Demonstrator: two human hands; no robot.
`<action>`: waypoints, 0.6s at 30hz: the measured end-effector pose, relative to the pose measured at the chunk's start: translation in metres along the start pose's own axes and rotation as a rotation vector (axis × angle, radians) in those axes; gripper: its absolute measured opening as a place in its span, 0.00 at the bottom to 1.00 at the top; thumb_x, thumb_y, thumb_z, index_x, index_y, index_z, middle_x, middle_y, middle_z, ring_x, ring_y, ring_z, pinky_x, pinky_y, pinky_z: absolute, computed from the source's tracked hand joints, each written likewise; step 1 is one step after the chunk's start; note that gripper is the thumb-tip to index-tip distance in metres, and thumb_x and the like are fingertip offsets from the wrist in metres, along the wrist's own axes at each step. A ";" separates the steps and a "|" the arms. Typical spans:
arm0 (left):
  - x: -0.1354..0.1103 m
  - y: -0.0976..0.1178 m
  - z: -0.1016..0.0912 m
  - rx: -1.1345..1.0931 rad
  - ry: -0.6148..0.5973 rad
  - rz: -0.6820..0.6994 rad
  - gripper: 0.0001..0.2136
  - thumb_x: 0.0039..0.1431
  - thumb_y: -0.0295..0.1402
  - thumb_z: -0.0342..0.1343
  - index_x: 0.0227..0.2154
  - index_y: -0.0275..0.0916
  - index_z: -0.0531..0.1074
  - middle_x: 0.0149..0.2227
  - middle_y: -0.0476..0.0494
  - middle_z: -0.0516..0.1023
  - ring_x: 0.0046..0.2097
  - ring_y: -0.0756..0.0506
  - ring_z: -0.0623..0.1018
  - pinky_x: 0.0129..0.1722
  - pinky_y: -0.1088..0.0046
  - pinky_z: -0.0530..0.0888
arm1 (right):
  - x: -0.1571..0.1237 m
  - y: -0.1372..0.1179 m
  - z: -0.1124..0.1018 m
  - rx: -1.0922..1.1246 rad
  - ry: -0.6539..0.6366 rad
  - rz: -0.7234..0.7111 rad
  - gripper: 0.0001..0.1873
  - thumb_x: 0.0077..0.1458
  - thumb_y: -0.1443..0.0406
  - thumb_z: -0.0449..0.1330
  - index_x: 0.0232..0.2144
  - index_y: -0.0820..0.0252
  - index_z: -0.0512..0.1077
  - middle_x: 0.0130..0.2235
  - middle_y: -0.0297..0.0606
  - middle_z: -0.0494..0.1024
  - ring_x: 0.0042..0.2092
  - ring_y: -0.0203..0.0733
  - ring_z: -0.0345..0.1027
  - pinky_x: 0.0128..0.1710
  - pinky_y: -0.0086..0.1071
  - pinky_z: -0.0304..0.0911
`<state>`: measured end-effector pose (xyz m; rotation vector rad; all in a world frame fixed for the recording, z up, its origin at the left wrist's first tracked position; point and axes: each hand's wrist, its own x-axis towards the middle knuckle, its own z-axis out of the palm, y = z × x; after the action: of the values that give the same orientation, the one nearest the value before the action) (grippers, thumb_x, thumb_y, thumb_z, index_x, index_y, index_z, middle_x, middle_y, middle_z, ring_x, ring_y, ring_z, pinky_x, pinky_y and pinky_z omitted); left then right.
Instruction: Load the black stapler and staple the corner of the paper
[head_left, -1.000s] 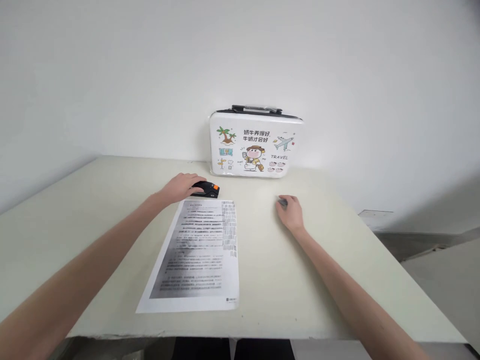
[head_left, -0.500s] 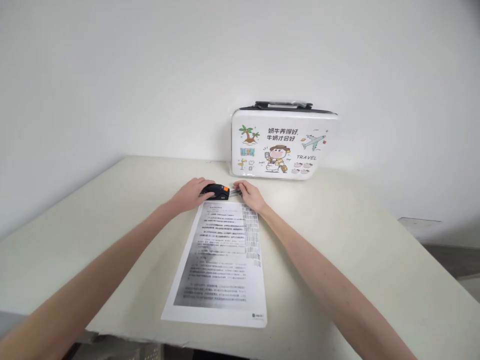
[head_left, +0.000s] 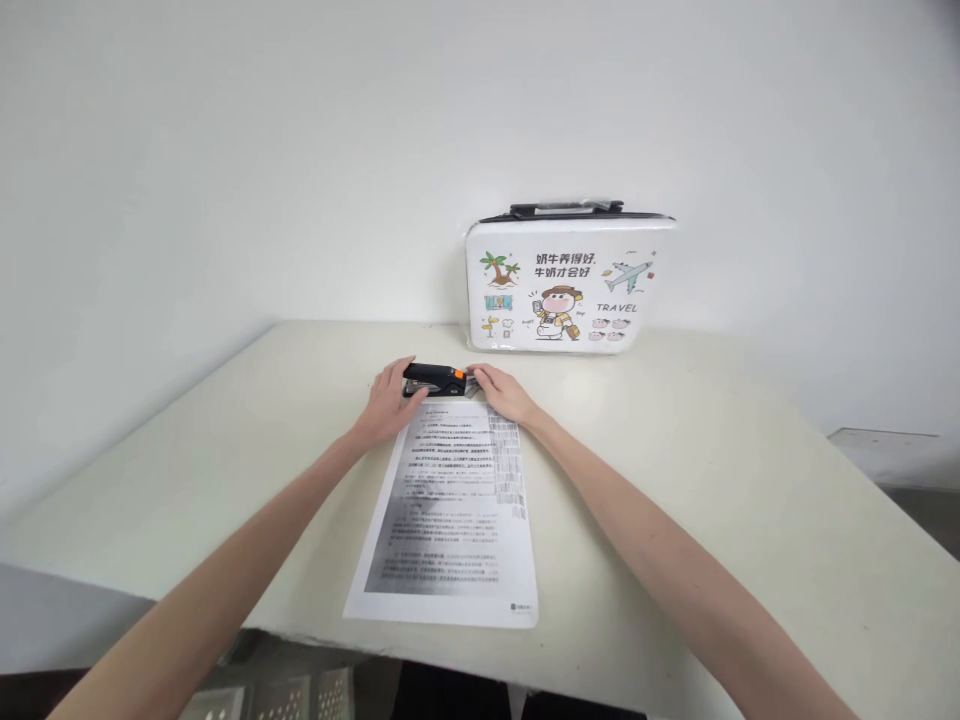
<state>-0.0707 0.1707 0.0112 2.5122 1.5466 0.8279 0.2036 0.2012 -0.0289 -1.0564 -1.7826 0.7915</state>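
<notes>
Just beyond flat paper [head_left: 442, 510], a rounded stapler [head_left: 441, 378]

At the left fingers [head_left: 390, 378], the stapler [head_left: 433, 380] is black with silver-grey below, and orange at the end by the right fingers [head_left: 486, 378], where a metal piece [head_left: 472, 385] shows grey. Nearer than the fingers, the sheet [head_left: 457, 500] is white, lined with black print over blotchy grey, with dark banded text down its right edge. Beyond them, the case [head_left: 566, 285] is white with black trim and lettering, a green palm and pale-blue plane; beneath them, the worktop [head_left: 720, 430] is pale cream-green.
</notes>
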 end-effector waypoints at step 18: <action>-0.029 0.018 -0.015 0.030 -0.010 -0.073 0.29 0.69 0.48 0.50 0.67 0.40 0.57 0.67 0.30 0.64 0.69 0.32 0.64 0.68 0.46 0.60 | -0.065 -0.016 -0.028 0.044 0.250 0.096 0.18 0.69 0.55 0.49 0.50 0.56 0.72 0.52 0.44 0.83 0.56 0.46 0.75 0.62 0.44 0.64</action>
<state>-0.0739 0.1343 0.0185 2.4594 1.6494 0.7876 0.2397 0.1385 -0.0284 -1.1650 -1.5072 0.7189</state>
